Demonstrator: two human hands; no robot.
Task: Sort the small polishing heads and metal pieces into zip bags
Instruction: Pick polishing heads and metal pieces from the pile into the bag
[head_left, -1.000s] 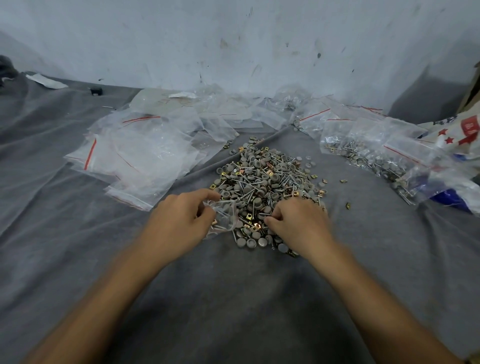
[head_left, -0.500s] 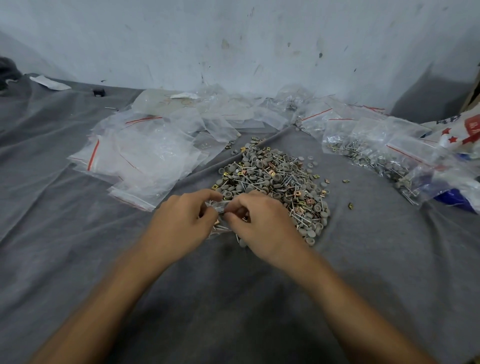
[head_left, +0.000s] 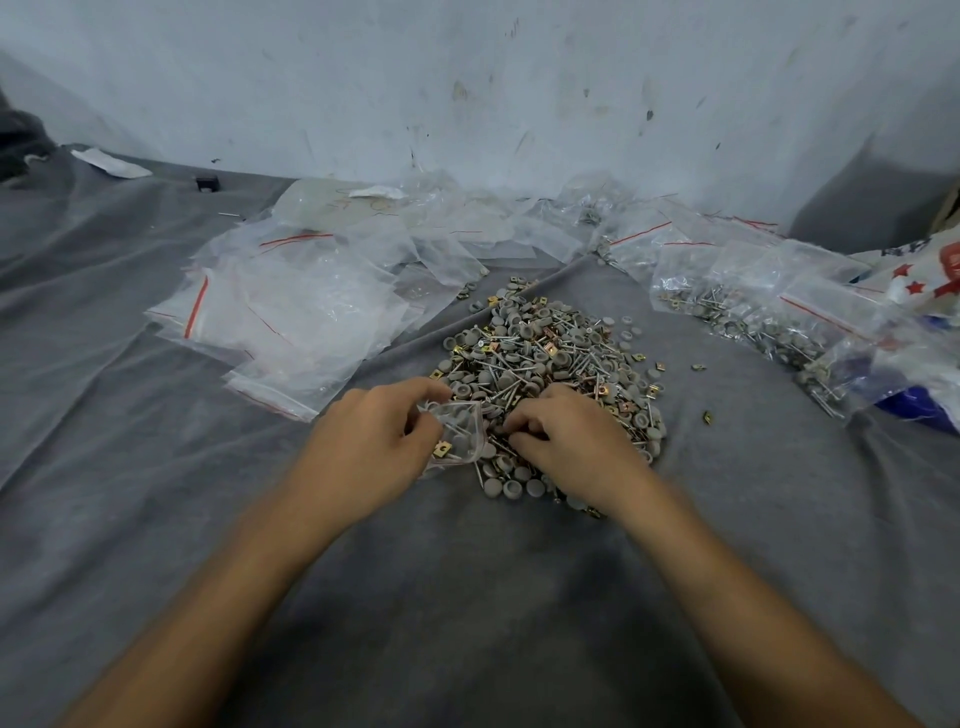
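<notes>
On my feed, the left hand (head_left: 374, 441) pinches a small clear bag (head_left: 460, 434); the right hand (head_left: 576, 447) curls its fingers into the pile (head_left: 550, 358), and I cannot tell whether they grip anything

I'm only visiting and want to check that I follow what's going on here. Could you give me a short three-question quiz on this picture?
1. True or false: the left hand holds a small clear bag with a few pieces already in it.
2. Where is the right hand? A) out of sight B) fingers down in the loose pile of grey heads and metal pieces C) raised high in the air
3. Fill in: the filled bags lie to the pile's ____ side.

Key: 1 true; 2 B; 3 right.
</notes>
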